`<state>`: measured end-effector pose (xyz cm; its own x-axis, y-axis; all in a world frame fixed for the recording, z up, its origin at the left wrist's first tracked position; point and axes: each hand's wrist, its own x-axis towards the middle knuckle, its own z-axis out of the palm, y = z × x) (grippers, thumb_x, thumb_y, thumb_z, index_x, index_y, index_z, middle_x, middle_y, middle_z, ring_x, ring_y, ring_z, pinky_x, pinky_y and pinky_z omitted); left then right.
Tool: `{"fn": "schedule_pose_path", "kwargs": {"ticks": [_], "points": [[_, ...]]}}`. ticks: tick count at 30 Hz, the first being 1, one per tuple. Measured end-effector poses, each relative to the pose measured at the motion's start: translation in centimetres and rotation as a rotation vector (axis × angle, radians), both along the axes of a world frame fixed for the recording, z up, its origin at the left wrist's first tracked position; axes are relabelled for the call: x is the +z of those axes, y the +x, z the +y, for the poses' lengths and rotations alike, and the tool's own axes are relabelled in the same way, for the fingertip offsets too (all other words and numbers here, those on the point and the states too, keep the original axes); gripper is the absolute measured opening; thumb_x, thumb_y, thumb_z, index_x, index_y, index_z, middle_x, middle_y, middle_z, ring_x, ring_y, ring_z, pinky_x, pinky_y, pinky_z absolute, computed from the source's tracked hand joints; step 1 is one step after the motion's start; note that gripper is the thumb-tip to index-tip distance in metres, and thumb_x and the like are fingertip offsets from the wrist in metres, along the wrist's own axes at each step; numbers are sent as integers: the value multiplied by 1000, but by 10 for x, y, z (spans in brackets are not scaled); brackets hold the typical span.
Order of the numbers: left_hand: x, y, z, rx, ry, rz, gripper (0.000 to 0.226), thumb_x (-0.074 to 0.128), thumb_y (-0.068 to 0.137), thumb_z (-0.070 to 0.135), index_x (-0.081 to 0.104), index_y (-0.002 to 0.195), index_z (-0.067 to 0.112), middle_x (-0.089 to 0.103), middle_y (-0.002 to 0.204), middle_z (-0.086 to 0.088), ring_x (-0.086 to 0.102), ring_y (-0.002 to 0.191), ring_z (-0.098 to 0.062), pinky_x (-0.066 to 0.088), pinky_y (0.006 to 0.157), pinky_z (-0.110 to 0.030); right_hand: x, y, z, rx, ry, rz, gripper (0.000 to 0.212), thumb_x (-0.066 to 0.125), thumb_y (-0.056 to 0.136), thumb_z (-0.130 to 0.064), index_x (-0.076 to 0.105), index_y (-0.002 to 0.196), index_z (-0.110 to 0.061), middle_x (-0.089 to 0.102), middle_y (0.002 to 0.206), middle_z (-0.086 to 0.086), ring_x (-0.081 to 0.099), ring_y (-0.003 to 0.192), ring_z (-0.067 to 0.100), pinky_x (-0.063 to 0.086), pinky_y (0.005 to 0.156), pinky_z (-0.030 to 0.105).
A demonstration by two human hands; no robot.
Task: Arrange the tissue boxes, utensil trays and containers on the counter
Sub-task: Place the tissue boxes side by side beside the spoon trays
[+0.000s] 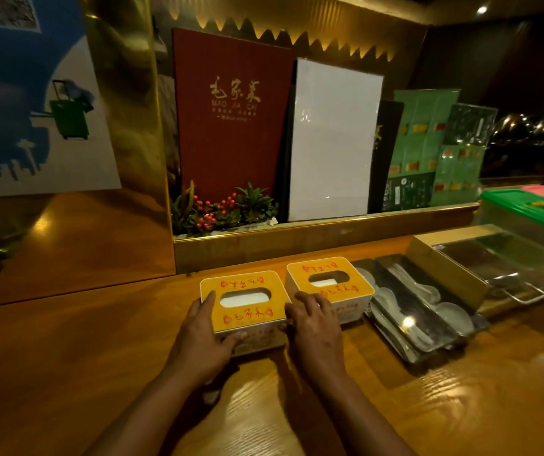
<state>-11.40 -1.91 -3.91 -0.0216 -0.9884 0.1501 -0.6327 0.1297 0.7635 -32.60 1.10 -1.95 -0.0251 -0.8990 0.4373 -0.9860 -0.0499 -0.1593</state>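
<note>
yellow-topped and white-sided, the near tissue box [245,304] sits on the wooden counter [99,340] between the person's hands. the left hand [203,337] clasps its left end, thumb along the front wall, and the right hand [313,327] presses the right end, fingers spread into the gap beside the second tissue box [329,282]. that box sits just behind and to the right, beside the metal spoon tray [418,311]. the step looks like squaring the near box against its neighbour; sliding it flat with even pressure from both hands should keep it from twisting or knocking the tray.
</note>
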Motion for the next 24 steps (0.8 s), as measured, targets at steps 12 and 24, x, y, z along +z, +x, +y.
{"fn": "schedule_pose_path", "kwargs": {"ticks": [12, 24], "points": [[2, -23, -5, 24, -16, 1, 107, 82, 74, 48, 20, 158, 25, 41, 146, 0, 45, 130, -20, 48, 101, -39, 0, -18, -11, 31, -41, -88, 31, 79, 79, -31, 70, 107, -21, 62, 117, 1, 53, 108, 23, 51, 78, 37], [3, -31, -7, 36, -5, -2, 107, 82, 75, 46, 18, 158, 25, 38, 149, 0, 44, 132, -21, 47, 102, -40, 4, -28, -19, 66, -11, -83, 29, 80, 77, -29, 73, 103, -18, 61, 105, 0, 53, 100, 22, 52, 74, 37]]}}
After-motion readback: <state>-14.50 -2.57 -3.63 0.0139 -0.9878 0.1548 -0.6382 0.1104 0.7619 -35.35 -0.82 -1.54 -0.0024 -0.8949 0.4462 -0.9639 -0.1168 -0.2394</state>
